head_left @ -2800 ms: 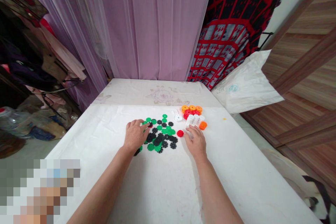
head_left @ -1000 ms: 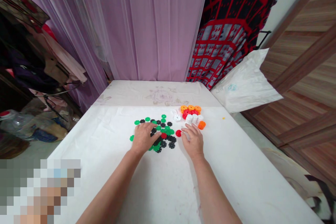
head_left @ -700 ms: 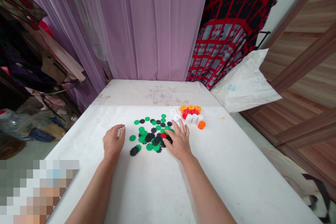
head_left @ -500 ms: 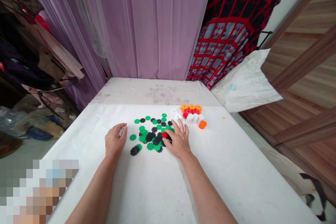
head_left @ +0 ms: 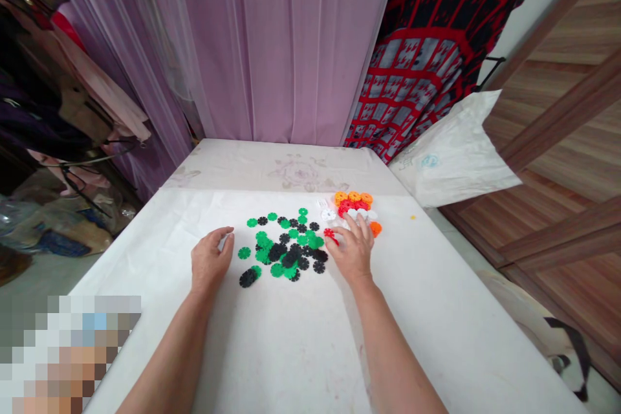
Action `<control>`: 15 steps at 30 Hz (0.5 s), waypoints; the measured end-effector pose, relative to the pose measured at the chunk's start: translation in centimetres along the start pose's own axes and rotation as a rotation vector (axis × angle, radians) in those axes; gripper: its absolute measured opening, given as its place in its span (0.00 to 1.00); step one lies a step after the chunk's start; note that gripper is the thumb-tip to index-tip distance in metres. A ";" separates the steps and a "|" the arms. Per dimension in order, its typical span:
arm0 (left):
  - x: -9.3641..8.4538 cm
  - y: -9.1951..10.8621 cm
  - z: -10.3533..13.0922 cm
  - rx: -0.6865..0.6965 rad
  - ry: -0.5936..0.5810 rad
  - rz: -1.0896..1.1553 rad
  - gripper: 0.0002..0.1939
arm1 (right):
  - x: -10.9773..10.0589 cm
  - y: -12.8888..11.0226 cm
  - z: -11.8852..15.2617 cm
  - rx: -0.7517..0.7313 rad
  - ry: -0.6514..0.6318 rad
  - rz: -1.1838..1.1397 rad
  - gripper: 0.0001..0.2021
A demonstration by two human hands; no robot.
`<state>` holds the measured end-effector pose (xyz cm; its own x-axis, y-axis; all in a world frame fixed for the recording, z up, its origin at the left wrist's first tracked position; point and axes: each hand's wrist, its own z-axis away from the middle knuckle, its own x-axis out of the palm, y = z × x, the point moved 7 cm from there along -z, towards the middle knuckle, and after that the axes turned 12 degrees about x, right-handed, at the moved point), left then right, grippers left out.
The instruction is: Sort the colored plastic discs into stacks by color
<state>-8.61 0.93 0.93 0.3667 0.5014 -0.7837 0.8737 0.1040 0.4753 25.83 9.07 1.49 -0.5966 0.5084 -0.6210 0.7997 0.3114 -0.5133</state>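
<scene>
Right hand [head_left: 353,249] pinched red disc [head_left: 328,233], nearer right edge of table [head_left: 291,349] than left; left hand [head_left: 211,260] empty, thumb apart from fingers. Outstretched fingertips, brushing sideways, could have toppled white stacks [head_left: 372,215].

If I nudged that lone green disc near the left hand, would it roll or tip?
Probably neither: the green disc lies flat on the white cloth, so it would likely slide. It looks thin and plastic, so it's probably light and fairly stiff.

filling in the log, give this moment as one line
right hand: at red disc | left hand: open, left of green and black discs
</scene>
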 end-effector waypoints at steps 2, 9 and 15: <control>0.1 -0.1 0.0 -0.001 -0.017 -0.009 0.21 | -0.8 2.7 -0.4 0.063 0.083 -0.009 0.07; 0.1 0.0 -0.2 -0.007 -0.038 -0.026 0.21 | 0.3 3.6 0.8 0.067 -0.054 -0.074 0.08; 0.3 -0.2 -0.1 -0.023 -0.057 -0.019 0.22 | 0.6 3.4 0.9 0.107 -0.113 -0.074 0.08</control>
<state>-8.67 1.14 0.66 0.3683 0.4497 -0.8137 0.8733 0.1327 0.4687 28.11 9.73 -1.14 -0.6619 0.3918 -0.6390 0.7454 0.2546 -0.6161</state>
